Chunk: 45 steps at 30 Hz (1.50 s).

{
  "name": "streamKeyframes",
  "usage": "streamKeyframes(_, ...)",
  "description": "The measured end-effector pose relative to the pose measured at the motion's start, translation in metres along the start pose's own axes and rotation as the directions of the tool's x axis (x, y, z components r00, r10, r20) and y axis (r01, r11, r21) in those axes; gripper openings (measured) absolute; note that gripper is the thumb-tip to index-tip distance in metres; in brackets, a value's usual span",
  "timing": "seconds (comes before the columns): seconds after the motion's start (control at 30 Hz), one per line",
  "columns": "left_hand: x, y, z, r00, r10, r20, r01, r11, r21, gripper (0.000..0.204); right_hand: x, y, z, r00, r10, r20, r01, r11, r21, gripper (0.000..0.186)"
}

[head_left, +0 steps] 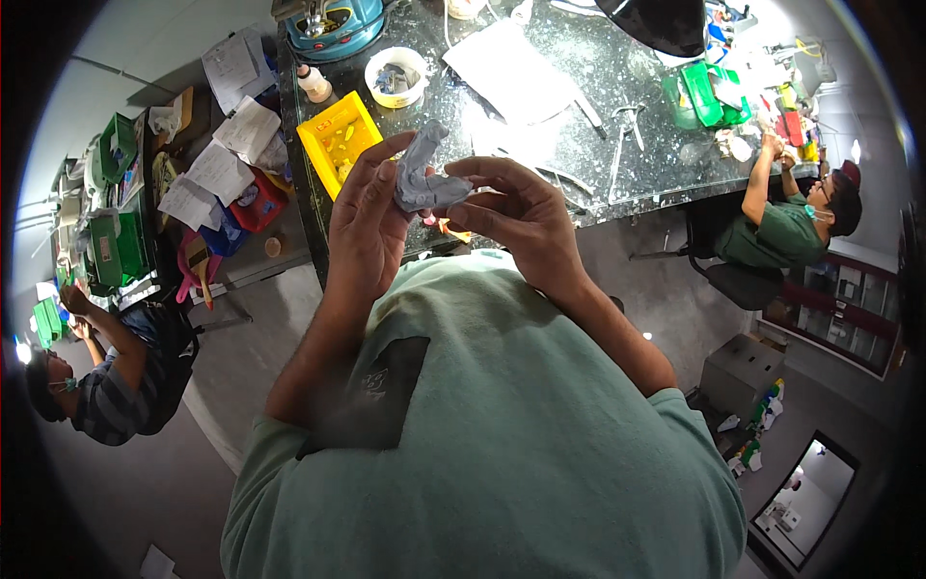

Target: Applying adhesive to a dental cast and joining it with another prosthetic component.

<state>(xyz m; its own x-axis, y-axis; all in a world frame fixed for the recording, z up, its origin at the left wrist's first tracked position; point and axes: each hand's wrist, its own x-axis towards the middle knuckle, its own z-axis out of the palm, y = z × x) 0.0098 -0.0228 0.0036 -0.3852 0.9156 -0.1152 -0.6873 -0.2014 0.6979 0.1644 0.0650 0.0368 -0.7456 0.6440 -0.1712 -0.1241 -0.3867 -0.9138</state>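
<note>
A horseshoe-shaped grey dental cast [417, 172] is raised over the near edge of the workbench, in front of my chest. My left hand [369, 207] grips its left side, with the thumb along the arch. On the right, the fingers and thumb of my right hand [516, 207] pinch the other end of the cast. Both hands are closed around it, hiding parts of its lower edge. Just beyond my left hand lies a yellow tray [311, 145] with small pieces inside.
Behind the tray stand a white tub [397, 98] and a small bottle [313, 85]. A white sheet [511, 69] and metal instruments [629, 125] lie on the dark speckled bench. A black lamp [664, 24] overhangs it. Co-workers sit at right [786, 236] and left [121, 381].
</note>
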Motion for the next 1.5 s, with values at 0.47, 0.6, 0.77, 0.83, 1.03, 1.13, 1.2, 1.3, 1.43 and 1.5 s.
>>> streamKeyframes(0.47,0.001,-0.003,-0.003,0.999,0.026,0.020,-0.027,0.999,0.028,0.038,-0.001,-0.003,0.002,0.995,-0.058,-0.086,0.031,0.958,-0.285,0.035)
streamKeyframes(0.6,0.000,-0.003,0.000,0.997,0.073,0.009,-0.073,0.997,0.035,0.039,0.000,-0.002,0.002,0.995,-0.030,-0.093,0.003,0.959,-0.282,0.033)
streamKeyframes(0.77,-0.001,-0.001,0.002,0.993,0.119,0.009,-0.120,0.989,0.086,0.039,-0.001,-0.004,0.003,0.995,-0.049,-0.085,0.022,0.956,-0.293,0.032)
streamKeyframes(0.83,-0.001,-0.002,0.002,0.990,0.138,0.002,-0.137,0.985,0.101,0.039,0.000,-0.006,0.005,0.995,-0.042,-0.087,0.015,0.956,-0.293,0.033)
streamKeyframes(1.03,-0.001,-0.002,0.000,0.994,0.107,-0.019,-0.106,0.993,0.050,0.039,0.000,-0.006,0.004,0.999,-0.009,-0.049,-0.004,0.963,-0.270,0.037)
streamKeyframes(1.13,-0.001,-0.004,-0.003,0.995,0.094,-0.035,-0.094,0.996,0.007,0.040,0.000,-0.006,0.002,0.999,0.000,-0.033,-0.009,0.963,-0.269,0.039)
streamKeyframes(1.2,-0.001,-0.006,-0.004,0.997,0.061,-0.045,-0.061,0.998,0.001,0.040,0.001,-0.005,0.001,1.000,0.015,-0.022,-0.020,0.963,-0.268,0.039)
streamKeyframes(1.3,0.000,-0.008,-0.009,1.000,0.001,-0.017,-0.001,0.999,-0.034,0.040,0.002,-0.002,-0.001,1.000,0.014,-0.018,-0.018,0.959,-0.283,0.038)
streamKeyframes(1.43,-0.001,-0.007,-0.012,0.999,-0.049,0.011,0.049,0.996,-0.078,0.039,0.003,0.001,-0.001,0.999,0.006,-0.037,-0.015,0.967,-0.254,0.036)
streamKeyframes(1.5,-0.002,-0.010,-0.017,0.992,-0.130,0.007,0.129,0.981,-0.144,0.038,0.004,0.002,-0.002,0.999,0.007,-0.036,-0.017,0.963,-0.269,0.035)
